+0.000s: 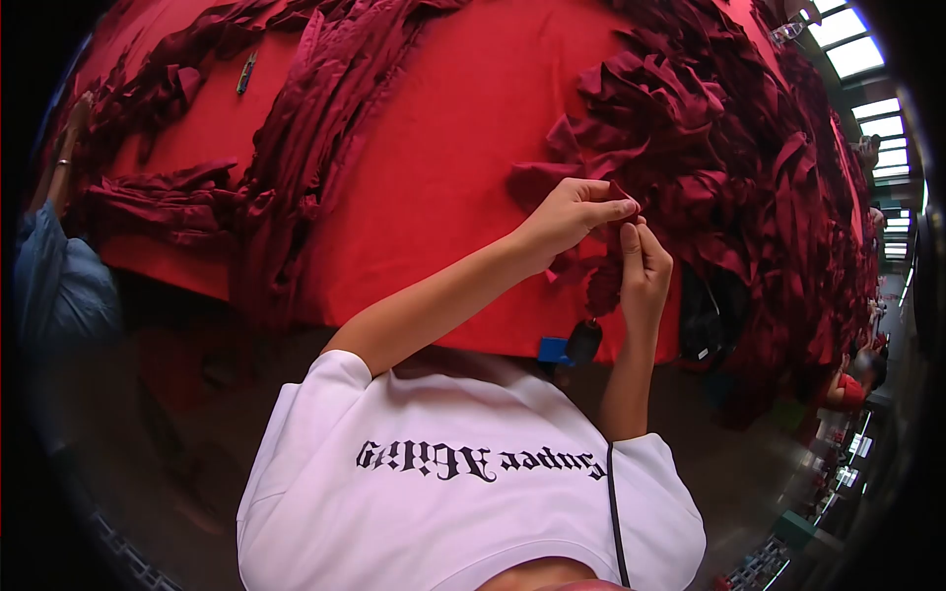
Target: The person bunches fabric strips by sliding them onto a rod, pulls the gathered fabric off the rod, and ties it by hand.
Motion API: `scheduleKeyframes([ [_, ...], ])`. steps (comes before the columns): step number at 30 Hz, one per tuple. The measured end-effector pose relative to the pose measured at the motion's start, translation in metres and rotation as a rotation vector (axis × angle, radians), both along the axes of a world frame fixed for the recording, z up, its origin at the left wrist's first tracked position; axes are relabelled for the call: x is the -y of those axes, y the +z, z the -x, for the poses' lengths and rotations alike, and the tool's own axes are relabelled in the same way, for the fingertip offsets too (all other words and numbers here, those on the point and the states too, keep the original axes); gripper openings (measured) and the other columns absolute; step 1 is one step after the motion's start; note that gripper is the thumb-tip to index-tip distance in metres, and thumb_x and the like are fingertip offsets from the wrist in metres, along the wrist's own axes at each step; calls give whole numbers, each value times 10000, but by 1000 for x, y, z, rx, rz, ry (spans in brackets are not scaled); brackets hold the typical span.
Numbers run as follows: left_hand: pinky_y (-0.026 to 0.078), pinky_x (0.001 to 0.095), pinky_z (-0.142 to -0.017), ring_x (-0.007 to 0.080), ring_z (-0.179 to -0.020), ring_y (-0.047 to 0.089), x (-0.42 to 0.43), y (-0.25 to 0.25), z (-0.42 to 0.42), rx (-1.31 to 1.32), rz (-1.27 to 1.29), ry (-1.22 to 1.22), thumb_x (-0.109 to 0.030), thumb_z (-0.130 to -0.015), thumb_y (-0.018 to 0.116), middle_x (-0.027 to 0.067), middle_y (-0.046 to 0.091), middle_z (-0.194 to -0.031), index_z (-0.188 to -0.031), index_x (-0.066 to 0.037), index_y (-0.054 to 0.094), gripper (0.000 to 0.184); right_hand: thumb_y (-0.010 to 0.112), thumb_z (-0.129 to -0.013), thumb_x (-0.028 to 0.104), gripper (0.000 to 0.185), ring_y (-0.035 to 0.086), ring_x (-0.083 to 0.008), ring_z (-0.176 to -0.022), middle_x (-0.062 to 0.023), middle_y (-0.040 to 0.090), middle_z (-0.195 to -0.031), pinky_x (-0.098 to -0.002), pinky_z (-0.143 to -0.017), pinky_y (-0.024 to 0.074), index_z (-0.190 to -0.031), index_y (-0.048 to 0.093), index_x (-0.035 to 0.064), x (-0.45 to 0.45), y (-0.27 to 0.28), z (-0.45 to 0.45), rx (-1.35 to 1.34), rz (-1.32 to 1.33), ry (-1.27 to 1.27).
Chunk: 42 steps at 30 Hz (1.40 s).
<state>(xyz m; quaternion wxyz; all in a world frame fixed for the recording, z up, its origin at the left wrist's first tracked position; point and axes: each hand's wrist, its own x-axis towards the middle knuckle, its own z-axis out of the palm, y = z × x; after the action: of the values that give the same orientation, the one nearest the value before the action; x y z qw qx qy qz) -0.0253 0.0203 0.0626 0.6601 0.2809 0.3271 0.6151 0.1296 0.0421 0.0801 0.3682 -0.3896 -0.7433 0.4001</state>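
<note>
My left hand (576, 217) reaches in over the red-covered table (394, 197), thumb and fingers pinched on a small piece of dark red fabric (619, 194). Just below and to the right, my right hand (645, 268) is closed at the lower edge of the same piece, fingertips nearly meeting those of the left. Beside the right hand hangs or lies a gathered dark red strip (603, 291); I cannot tell whether it joins the held piece. A large heap of dark red fabric (660, 118) lies right behind my hands.
Near the table's front edge are a black rounded object (584, 341) and a blue block (554, 349). A black bag-like item (714, 310) sits right. Long fabric bundles (315, 128) cross the left side, near a small tool (246, 74). A co-worker in blue (64, 276) stands far left.
</note>
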Motion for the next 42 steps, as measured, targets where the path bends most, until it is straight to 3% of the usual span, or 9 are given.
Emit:
scheduleKeyframes([
  [10,538,269,-793,147,-859,708,2,-2,-17,9,-30,-165,-195,-941,683,113,736,-922,-973,11,707,210,541,-1035,166,265,302,-21,-613,82,385,-686,-232,-520,215,-816,545,18,29,-22,-31,8,72,-68],
  [14,503,255,-848,110,-1020,649,8,0,-14,-94,-13,-187,-314,-990,612,51,712,-1032,-1075,-33,694,305,529,-1035,138,263,325,-31,-630,80,393,-694,-226,-542,236,-807,531,7,25,-21,-25,18,14,-61],
  [18,411,280,-991,99,-1218,506,13,-20,-27,-316,118,-104,-474,-1025,507,9,613,-1240,-1260,-75,603,474,561,-1001,114,265,380,-137,-593,-75,418,-660,-302,-537,312,-796,492,-38,6,-1,1,32,-270,-92],
  [24,406,226,-942,40,-1076,510,-5,5,-4,-240,-94,-82,-469,-1040,473,-22,606,-1118,-1208,-62,590,455,598,-973,86,211,432,-137,-611,-84,486,-695,-284,-561,358,-813,556,-45,-48,23,45,-77,-459,-72],
  [30,427,221,-886,28,-1019,516,-19,27,14,-368,-183,-21,-419,-1053,475,-28,617,-1080,-1180,-38,607,423,601,-979,89,197,400,-65,-626,14,477,-682,-245,-555,326,-821,592,-28,-59,45,61,-218,-351,-25],
  [33,461,241,-860,50,-937,561,-27,36,19,-243,-487,67,-366,-1060,479,-12,634,-972,-1071,-18,627,379,600,-1005,171,248,341,-5,-539,91,441,-621,-214,-476,259,-794,629,43,-49,71,64,-393,-7,17],
  [35,479,237,-830,68,-899,590,-22,52,27,-266,-577,58,-335,-1057,495,4,640,-909,-1041,-14,631,349,605,-1006,220,270,341,-5,-501,83,438,-610,-215,-450,269,-792,623,56,-46,88,68,-389,-80,-21],
  [40,508,252,-553,101,-616,606,19,102,44,-238,-479,12,-272,-1039,527,34,621,-802,-1011,-18,614,271,603,-1006,222,263,387,-16,-536,66,484,-625,-206,-487,309,-804,627,55,-24,121,84,-538,-181,101],
  [42,457,228,-482,88,-552,566,32,113,49,-237,-483,2,-275,-1041,516,28,588,-719,-987,-28,609,270,609,-998,207,258,451,-18,-613,55,517,-665,-203,-569,364,-793,632,54,-24,129,97,-819,23,173],
])
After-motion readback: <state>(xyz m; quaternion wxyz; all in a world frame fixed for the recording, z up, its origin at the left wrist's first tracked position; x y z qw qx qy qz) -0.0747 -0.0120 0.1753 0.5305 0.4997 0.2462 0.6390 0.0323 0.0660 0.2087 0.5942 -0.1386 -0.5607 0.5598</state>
